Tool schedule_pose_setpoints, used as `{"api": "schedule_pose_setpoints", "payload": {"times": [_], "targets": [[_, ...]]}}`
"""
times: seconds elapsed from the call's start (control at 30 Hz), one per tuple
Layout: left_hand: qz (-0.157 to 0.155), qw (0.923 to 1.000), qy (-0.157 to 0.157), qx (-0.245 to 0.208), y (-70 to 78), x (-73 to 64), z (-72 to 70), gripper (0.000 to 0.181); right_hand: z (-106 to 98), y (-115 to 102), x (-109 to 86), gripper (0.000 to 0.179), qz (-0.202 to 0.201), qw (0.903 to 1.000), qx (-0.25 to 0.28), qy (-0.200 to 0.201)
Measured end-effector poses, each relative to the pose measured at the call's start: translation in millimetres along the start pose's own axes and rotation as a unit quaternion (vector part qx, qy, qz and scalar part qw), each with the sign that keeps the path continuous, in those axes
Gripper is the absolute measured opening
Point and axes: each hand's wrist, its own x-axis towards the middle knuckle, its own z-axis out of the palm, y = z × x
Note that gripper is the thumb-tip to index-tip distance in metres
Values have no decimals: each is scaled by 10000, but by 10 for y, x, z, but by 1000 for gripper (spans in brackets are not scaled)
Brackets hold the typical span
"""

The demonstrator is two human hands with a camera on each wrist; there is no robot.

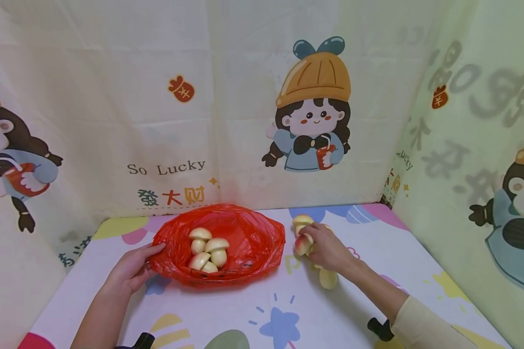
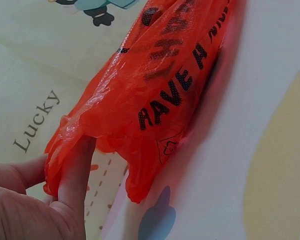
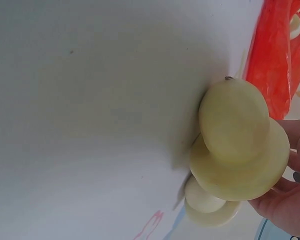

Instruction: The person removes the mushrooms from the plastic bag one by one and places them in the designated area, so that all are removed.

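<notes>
My left hand (image 1: 132, 268) pinches the left edge of a red plastic bag (image 1: 262, 242). In the left wrist view, a fold of the bag (image 2: 165, 85) lies between thumb and fingers (image 2: 77, 175). Several cream toy mushrooms (image 1: 218, 252) lie inside the bag's open mouth. Right of it, my right hand (image 1: 329, 249) grips a mushroom (image 1: 303, 244) with a reddish tint, partly covered by the fingers. Another mushroom (image 1: 302, 221) sits just behind it. A pale mushroom (image 1: 328, 279) lies under the wrist, large in the right wrist view; beyond it shows one more mushroom (image 3: 205, 197).
The white table (image 1: 227, 315) has a colourful printed cover. Printed cloth hangs behind (image 1: 236, 121) and on both sides. Near the front edge, black straps (image 1: 380, 329) show at the wrists.
</notes>
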Motion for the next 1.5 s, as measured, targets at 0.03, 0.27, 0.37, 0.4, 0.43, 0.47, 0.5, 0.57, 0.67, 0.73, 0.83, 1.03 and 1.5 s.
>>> {"api": "schedule_pose_setpoints", "payload": {"times": [0.03,0.27,0.37,0.4,0.43,0.47,0.5,0.57,0.67,0.73,0.83,1.03,1.5], "targets": [[-3,10000,4,6,0,0,-2,86,-1,-5,-2,55,-1,10000,30,2],[-6,10000,3,47,8,-1,-19,86,7,-27,-39,54,-119,9999,78,92],[-6,10000,-23,24,24,-2,-20,86,4,-39,-54,56,-117,9998,104,145],[-9,10000,-31,29,27,-4,-20,86,2,-46,-57,56,-133,9997,115,162],[-8,10000,-39,29,30,-5,-20,87,-2,-55,-61,56,-161,9996,114,185],[-11,10000,-38,42,31,-7,-20,87,-6,-65,-64,56,-185,9995,111,211],[-21,10000,-34,61,31,-10,-19,87,-10,-76,-66,56,-211,9994,103,240],[-28,10000,-21,72,30,-14,-18,86,-22,-103,-67,57,-239,9992,135,306],[-18,10000,17,84,25,-16,-15,85,-41,-157,-73,59,-253,9986,201,414],[-12,9999,31,102,17,-14,-14,86,-52,-200,-73,58,-241,9983,290,449],[-16,9999,49,139,4,-12,-16,86,-57,-267,-65,54,-256,9979,381,464],[-28,9999,56,137,-10,-27,-18,86,-52,-361,-15,48,-463,9960,589,492],[39,9998,44,185,-19,7,32,86,7,-633,110,47,-501,9908,1203,357]]}}
